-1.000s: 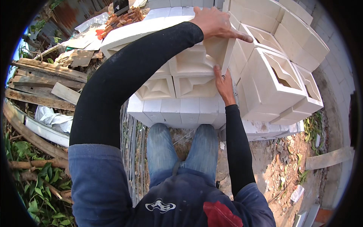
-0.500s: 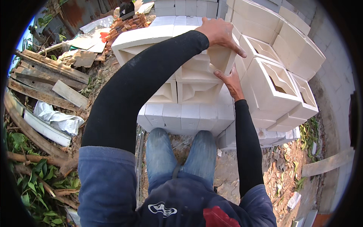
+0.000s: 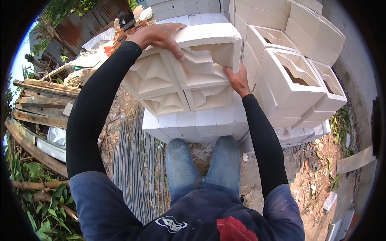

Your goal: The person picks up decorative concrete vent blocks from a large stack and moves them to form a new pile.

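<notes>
Cream ventilation blocks (image 3: 159,68) with stepped, angular recesses stand stacked in front of me. My left hand (image 3: 159,38) lies over their top edge, fingers on the upper face and thumb hooked down the front, beside the upper right recess. Lower down, my right hand (image 3: 237,79) grips the right edge of the upper right block (image 3: 209,38). Its thumb presses inside the recess, while the other fingers are hidden behind the side. The stack rests on a row of white solid blocks (image 3: 187,122) just ahead of my knees.
More hollow cream blocks (image 3: 277,92) are piled close on the right, by a grey wall (image 3: 360,80). Thin metal rods (image 3: 134,160) lie on the ground to my left. Beyond them are wooden planks (image 3: 48,96) and leafy branches (image 3: 44,205). Rubble (image 3: 309,160) covers the ground at right.
My left hand has moved left along the top edge, from the right corner. My right hand stays at the right edge. My view has shifted, showing more rods at left.
</notes>
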